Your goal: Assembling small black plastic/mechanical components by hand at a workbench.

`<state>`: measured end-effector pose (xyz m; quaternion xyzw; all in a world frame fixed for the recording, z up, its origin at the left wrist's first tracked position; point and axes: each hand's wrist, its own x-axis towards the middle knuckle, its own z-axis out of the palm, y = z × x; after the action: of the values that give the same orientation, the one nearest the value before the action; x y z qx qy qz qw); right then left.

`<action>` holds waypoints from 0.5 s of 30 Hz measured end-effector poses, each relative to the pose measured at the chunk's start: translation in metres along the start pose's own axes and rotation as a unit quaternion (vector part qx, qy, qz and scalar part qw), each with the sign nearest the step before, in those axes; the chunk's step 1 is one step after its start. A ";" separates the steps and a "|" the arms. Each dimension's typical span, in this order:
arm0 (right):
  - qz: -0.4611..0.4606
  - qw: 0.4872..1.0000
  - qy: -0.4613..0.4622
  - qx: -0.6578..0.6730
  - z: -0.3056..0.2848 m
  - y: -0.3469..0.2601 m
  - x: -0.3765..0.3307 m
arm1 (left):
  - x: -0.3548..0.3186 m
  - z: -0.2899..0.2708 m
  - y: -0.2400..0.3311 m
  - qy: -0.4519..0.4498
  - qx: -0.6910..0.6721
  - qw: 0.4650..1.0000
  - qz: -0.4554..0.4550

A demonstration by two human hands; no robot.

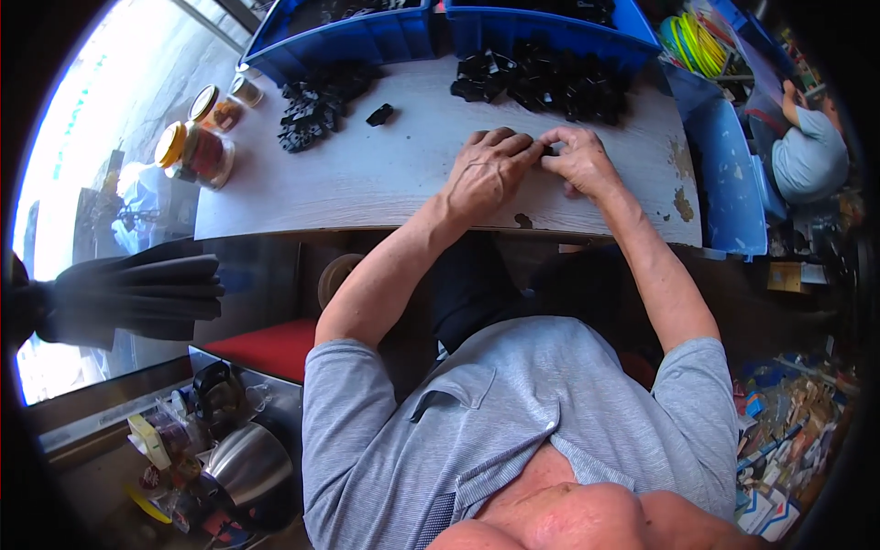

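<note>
My left hand (490, 174) and my right hand (584, 165) meet above the front part of the whitish tabletop (367, 188). Their fingertips are pinched together around a small black part (550, 151), mostly hidden by the fingers. Beyond my hands lies a heap of black plastic parts (541, 82), below the right-hand bin. A second heap of black parts (316, 105) spreads to the left, many showing small shiny spots. One single black part (379, 115) lies apart, just right of that left heap.
Two blue bins (344, 44) holding black parts line the far edge. Lidded jars (203, 156) stand at the table's left edge. Another blue bin (729, 174) stands against the right side. Farther right, a person in a light shirt (811, 156) sits near coiled yellow-green tubing (694, 44).
</note>
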<state>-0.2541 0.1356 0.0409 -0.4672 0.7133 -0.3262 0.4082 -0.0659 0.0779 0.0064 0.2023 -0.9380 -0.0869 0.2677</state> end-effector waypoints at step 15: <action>0.040 0.940 0.179 0.288 -0.075 0.039 -0.015 | -0.054 -0.059 -0.124 0.081 0.252 0.929 -0.260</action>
<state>-0.3331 0.1693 0.0460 -0.2348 0.6681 -0.5795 0.4034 0.0494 -0.0145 -0.0030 0.5063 -0.8186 0.1028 0.2512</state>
